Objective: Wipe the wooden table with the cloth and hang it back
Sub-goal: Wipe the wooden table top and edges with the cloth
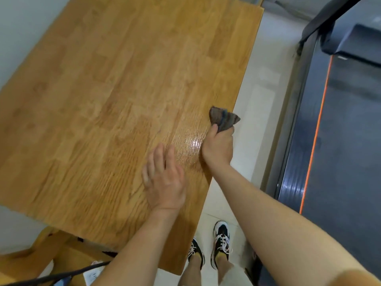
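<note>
The wooden table (pixel 115 96) fills most of the view, its top bare and glossy. A bunched brown-grey cloth (pixel 223 119) lies at the table's right edge, gripped from behind by my right hand (pixel 218 147). A wet, shiny patch shows just left of that hand. My left hand (pixel 164 178) hovers flat over the near part of the table, fingers spread, holding nothing. Whether its palm touches the wood is unclear.
A black treadmill (pixel 338 124) with an orange stripe runs along the right, across a strip of pale tiled floor (pixel 261 104). My feet in black-and-white sneakers (pixel 220 242) stand at the table's near corner. A wooden stool (pixel 41 256) and a black cable (pixel 61 273) sit at the lower left.
</note>
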Action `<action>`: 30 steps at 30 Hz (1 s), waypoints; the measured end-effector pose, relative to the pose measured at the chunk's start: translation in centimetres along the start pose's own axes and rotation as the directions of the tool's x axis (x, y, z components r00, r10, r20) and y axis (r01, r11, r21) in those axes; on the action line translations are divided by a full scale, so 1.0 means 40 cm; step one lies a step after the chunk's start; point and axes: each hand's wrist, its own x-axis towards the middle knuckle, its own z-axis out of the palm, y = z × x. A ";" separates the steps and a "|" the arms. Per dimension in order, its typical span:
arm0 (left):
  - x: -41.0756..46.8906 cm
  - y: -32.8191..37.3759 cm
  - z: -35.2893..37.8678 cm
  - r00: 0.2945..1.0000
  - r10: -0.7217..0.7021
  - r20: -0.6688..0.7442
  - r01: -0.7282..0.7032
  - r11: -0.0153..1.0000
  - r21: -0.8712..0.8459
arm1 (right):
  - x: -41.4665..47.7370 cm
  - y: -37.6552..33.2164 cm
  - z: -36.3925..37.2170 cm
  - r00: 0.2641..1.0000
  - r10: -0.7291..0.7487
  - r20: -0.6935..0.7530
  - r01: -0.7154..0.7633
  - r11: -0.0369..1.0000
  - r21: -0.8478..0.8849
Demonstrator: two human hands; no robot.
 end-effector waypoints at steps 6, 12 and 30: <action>0.008 -0.001 0.012 0.999 -0.023 -0.022 0.024 0.998 0.051 | 0.102 -0.058 0.008 1.000 -0.003 -0.010 0.003 0.999 -0.051; 0.008 0.011 0.002 0.997 -0.064 0.035 0.062 0.996 0.070 | -0.192 0.096 -0.030 0.976 -0.060 0.208 0.061 0.998 0.000; 0.502 0.364 0.090 0.977 0.030 0.212 -0.050 0.995 0.091 | 0.510 -0.256 -0.019 0.998 0.000 0.070 0.000 1.000 -0.005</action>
